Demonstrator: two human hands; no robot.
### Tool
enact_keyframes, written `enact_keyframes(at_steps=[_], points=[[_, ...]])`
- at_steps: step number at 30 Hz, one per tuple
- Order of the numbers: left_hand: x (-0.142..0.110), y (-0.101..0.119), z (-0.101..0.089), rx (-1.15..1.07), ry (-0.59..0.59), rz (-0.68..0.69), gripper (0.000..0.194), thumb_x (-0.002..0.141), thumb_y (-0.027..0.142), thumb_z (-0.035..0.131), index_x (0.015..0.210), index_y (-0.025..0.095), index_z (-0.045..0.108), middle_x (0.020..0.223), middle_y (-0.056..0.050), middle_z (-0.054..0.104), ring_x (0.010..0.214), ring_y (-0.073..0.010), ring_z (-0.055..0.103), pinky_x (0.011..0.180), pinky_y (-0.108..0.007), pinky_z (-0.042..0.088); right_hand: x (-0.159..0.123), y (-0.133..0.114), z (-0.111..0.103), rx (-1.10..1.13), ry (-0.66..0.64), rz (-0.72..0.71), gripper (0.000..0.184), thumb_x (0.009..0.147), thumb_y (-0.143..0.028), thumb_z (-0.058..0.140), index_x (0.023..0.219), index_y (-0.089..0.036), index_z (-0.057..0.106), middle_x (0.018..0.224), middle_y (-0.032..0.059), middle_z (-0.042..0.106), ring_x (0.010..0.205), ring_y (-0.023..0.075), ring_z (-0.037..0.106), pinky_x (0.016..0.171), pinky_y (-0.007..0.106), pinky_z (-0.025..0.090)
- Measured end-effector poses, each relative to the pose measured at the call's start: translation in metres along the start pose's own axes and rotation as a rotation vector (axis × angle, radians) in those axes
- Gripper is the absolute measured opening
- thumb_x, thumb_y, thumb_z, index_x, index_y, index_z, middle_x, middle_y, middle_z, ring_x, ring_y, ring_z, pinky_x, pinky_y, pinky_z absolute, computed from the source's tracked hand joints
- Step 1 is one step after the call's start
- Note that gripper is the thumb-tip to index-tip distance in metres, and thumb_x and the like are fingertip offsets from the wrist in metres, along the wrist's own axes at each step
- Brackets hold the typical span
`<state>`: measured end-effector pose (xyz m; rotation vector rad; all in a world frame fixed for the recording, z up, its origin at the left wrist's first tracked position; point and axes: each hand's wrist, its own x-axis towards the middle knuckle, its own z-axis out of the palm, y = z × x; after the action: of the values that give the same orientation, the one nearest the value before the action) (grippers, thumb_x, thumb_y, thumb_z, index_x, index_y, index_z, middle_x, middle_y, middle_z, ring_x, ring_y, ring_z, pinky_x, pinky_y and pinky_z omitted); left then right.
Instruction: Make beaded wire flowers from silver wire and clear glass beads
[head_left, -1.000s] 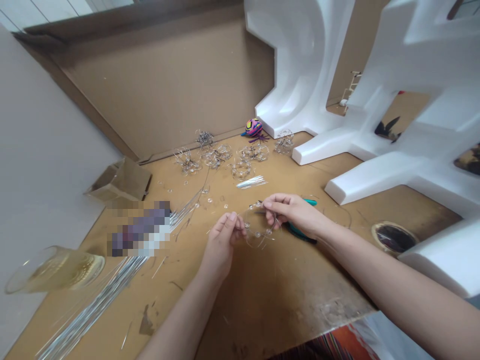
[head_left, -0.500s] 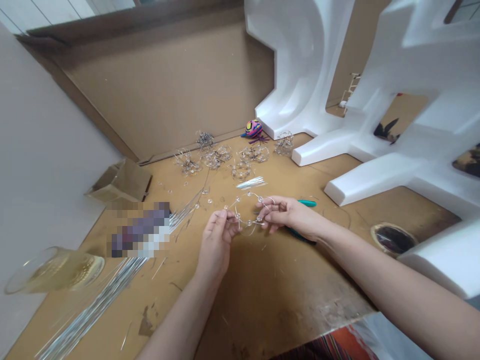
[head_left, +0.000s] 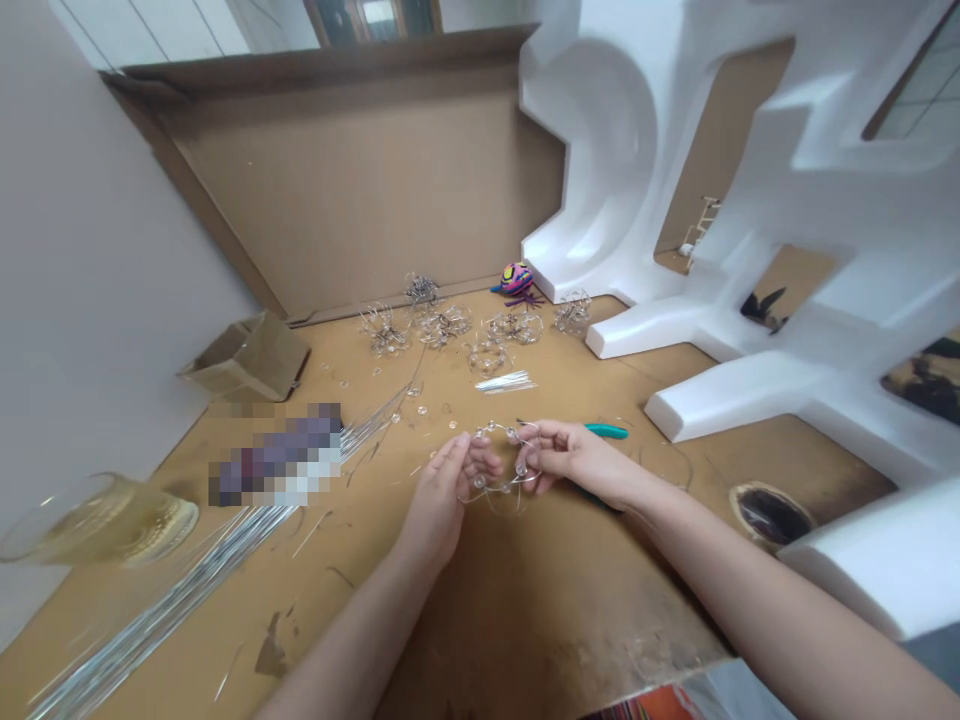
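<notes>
A wire ring strung with clear beads [head_left: 491,427] is held above the table between my two hands. My left hand [head_left: 444,490] is closed on the ring's left side, fingers bent around the wire. On the other side, my right hand [head_left: 566,460] pinches the wire near a bead. Thin wire ends stick out from the ring. Partly hidden behind my right hand is a green-handled tool [head_left: 606,431]. Beyond the ring lies a small bundle of short wires [head_left: 507,381], and loose clear beads [head_left: 421,410] are scattered to its left.
Several finished-looking bead-and-wire pieces [head_left: 442,325] stand along the back. Long wires [head_left: 187,590], a glass of yellowish liquid [head_left: 112,520] and a cardboard box [head_left: 251,355] are at left. White molded foam [head_left: 720,400] rises at right, near a dark round hole [head_left: 772,513].
The bead ring has tilted and sits slightly lower. My left hand has shifted its hold, its fingers now reaching farther around the ring. The camera view has also moved a little.
</notes>
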<state>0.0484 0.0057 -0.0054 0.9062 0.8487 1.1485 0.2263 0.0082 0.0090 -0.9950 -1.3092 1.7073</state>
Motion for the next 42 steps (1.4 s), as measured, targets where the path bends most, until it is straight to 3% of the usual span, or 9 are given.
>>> enact_keyframes(at_steps=[11, 16, 18, 20, 22, 26, 28, 34, 42], points=[[0.003, -0.001, -0.004, 0.147, 0.026, 0.037, 0.023, 0.075, 0.038, 0.057, 0.08, 0.015, 0.053, 0.067, 0.001, 0.057, 0.055, -0.0086, 0.053, 0.054, -0.021, 0.041, -0.004, -0.001, 0.002, -0.096, -0.054, 0.024, 0.034, 0.071, -0.034, 0.064, 0.098, -0.016, 0.055, 0.08, 0.0015, 0.061, 0.065, 0.0124, 0.064, 0.063, 0.026, 0.049], [0.008, 0.002, -0.014, 0.313, -0.301, -0.174, 0.028, 0.068, 0.041, 0.06, 0.072, 0.014, 0.054, 0.058, 0.002, 0.057, 0.045, -0.0076, 0.049, 0.046, -0.02, 0.038, -0.01, -0.008, -0.001, -0.45, -0.137, 0.158, 0.036, 0.072, -0.048, 0.057, 0.076, -0.012, 0.059, 0.063, 0.0035, 0.064, 0.054, 0.0125, 0.061, 0.047, 0.019, 0.042], [0.008, 0.0, -0.017, 0.414, -0.413, -0.23, 0.029, 0.067, 0.042, 0.06, 0.072, 0.015, 0.053, 0.055, 0.003, 0.056, 0.043, -0.0083, 0.049, 0.045, -0.021, 0.038, -0.01, -0.011, -0.004, -0.721, -0.037, 0.126, 0.043, 0.078, -0.052, 0.047, 0.07, -0.012, 0.06, 0.06, 0.0052, 0.064, 0.052, 0.0124, 0.06, 0.044, 0.019, 0.039], [0.007, -0.003, -0.018, 0.541, -0.458, -0.26, 0.029, 0.068, 0.043, 0.057, 0.074, 0.015, 0.053, 0.054, 0.003, 0.055, 0.041, -0.0092, 0.048, 0.044, -0.022, 0.038, -0.006, -0.016, -0.008, -0.976, 0.163, 0.035, 0.048, 0.084, -0.051, 0.035, 0.072, -0.012, 0.061, 0.06, 0.0059, 0.065, 0.053, 0.0127, 0.06, 0.047, 0.02, 0.041], [0.005, -0.005, -0.017, 0.724, -0.406, -0.184, 0.026, 0.072, 0.041, 0.052, 0.077, 0.016, 0.054, 0.056, 0.003, 0.054, 0.042, -0.0103, 0.048, 0.045, -0.023, 0.039, 0.005, -0.023, -0.012, -1.156, 0.306, -0.03, 0.046, 0.088, -0.044, 0.032, 0.076, -0.012, 0.063, 0.066, 0.0065, 0.066, 0.06, 0.014, 0.061, 0.054, 0.022, 0.044], [-0.001, -0.003, -0.014, 1.13, -0.159, 0.33, 0.016, 0.076, 0.03, 0.048, 0.076, 0.018, 0.058, 0.073, -0.001, 0.057, 0.065, -0.0139, 0.054, 0.061, -0.025, 0.04, 0.043, -0.039, -0.017, -1.406, 0.368, -0.044, 0.022, 0.084, -0.028, 0.046, 0.089, -0.017, 0.064, 0.09, 0.0057, 0.067, 0.087, 0.0188, 0.06, 0.074, 0.027, 0.043], [-0.003, 0.0, -0.013, 1.202, -0.103, 0.446, 0.015, 0.078, 0.027, 0.046, 0.077, 0.019, 0.059, 0.081, -0.002, 0.058, 0.071, -0.0141, 0.054, 0.064, -0.024, 0.039, 0.067, -0.044, -0.019, -1.532, 0.378, -0.005, 0.02, 0.085, -0.028, 0.048, 0.093, -0.016, 0.063, 0.096, 0.0072, 0.064, 0.093, 0.02, 0.057, 0.08, 0.032, 0.043], [-0.002, -0.001, -0.014, 1.227, -0.079, 0.462, 0.017, 0.08, 0.023, 0.042, 0.078, 0.02, 0.058, 0.08, -0.002, 0.057, 0.065, -0.0125, 0.052, 0.06, -0.023, 0.037, 0.119, -0.045, -0.022, -1.825, 0.312, 0.11, 0.03, 0.086, -0.031, 0.05, 0.112, -0.016, 0.051, 0.112, 0.0078, 0.054, 0.094, 0.0186, 0.056, 0.079, 0.039, 0.047], [-0.005, -0.002, -0.011, 1.248, -0.107, 0.475, 0.018, 0.08, 0.023, 0.041, 0.077, 0.019, 0.058, 0.077, -0.001, 0.057, 0.065, -0.0123, 0.052, 0.06, -0.022, 0.037, 0.124, -0.044, -0.025, -2.032, 0.196, 0.131, 0.031, 0.086, -0.031, 0.05, 0.112, -0.015, 0.051, 0.112, 0.0082, 0.054, 0.094, 0.0188, 0.055, 0.079, 0.039, 0.047]])
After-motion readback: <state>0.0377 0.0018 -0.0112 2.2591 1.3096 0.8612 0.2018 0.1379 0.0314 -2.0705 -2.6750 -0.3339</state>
